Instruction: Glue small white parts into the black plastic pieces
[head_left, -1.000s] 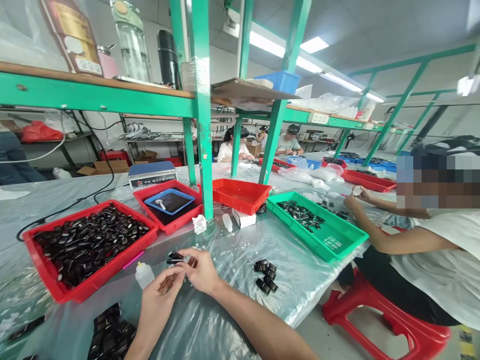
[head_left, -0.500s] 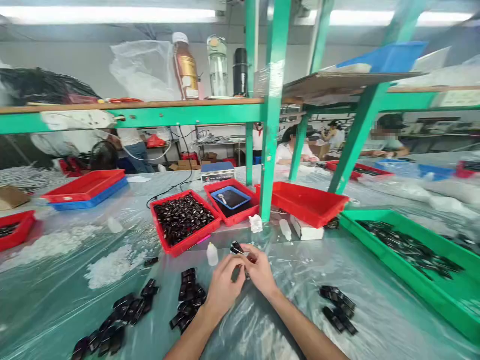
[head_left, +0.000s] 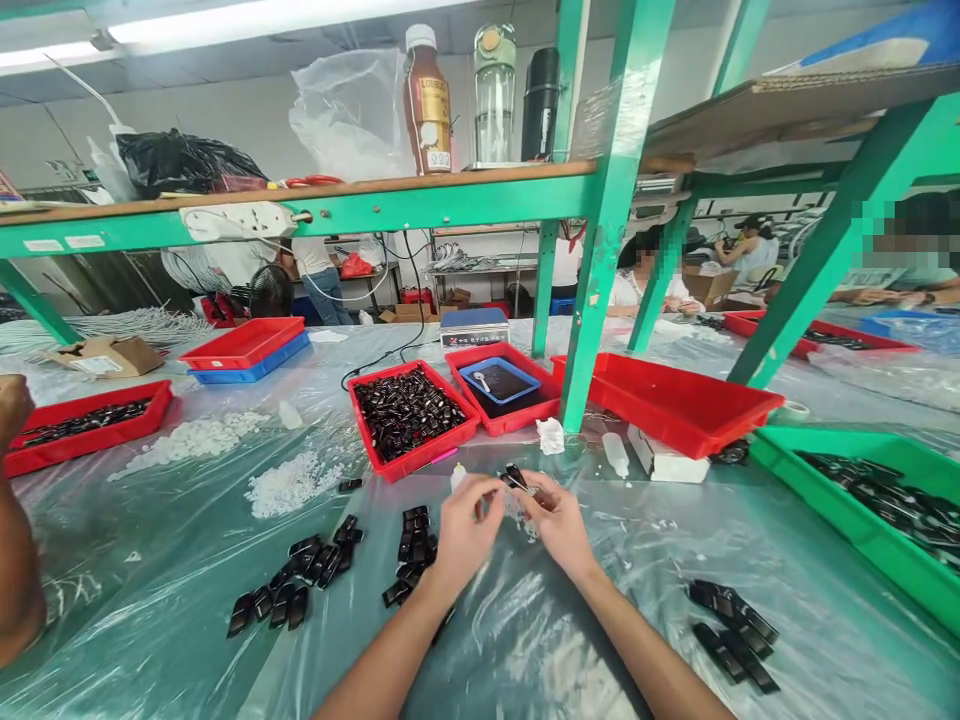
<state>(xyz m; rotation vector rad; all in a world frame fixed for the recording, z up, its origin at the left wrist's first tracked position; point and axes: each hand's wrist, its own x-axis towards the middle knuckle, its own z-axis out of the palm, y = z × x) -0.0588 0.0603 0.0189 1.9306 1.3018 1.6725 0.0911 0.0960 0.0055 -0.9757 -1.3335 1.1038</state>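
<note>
My right hand (head_left: 559, 525) pinches a small glossy black plastic part (head_left: 514, 477) just above the table. My left hand (head_left: 469, 530) is beside it, thumb and fingertips closed together close to the part; whatever they hold is too small or hidden to name. Tiny clear bits (head_left: 531, 528) show beneath the right fingers. A small white squeeze bottle (head_left: 458, 476) is partly covered behind my left hand. Several similar black parts (head_left: 415, 540) lie in a group by my left wrist, another group (head_left: 319, 560) farther left, and more (head_left: 731, 625) right of my right forearm.
A red tray of small black pieces (head_left: 474, 432) stands ahead, beside a red tray with a blue tray (head_left: 536, 383). A green post (head_left: 600, 250) rises beyond my hands. At right is a green bin (head_left: 780, 440). Another person's arm (head_left: 16, 560) enters at left. White bits (head_left: 289, 485) lie in piles.
The view has turned left, so things appear farther right. The dark piece seen under my left fingers no longer shows there. Another person's arm has appeared at the left edge.
</note>
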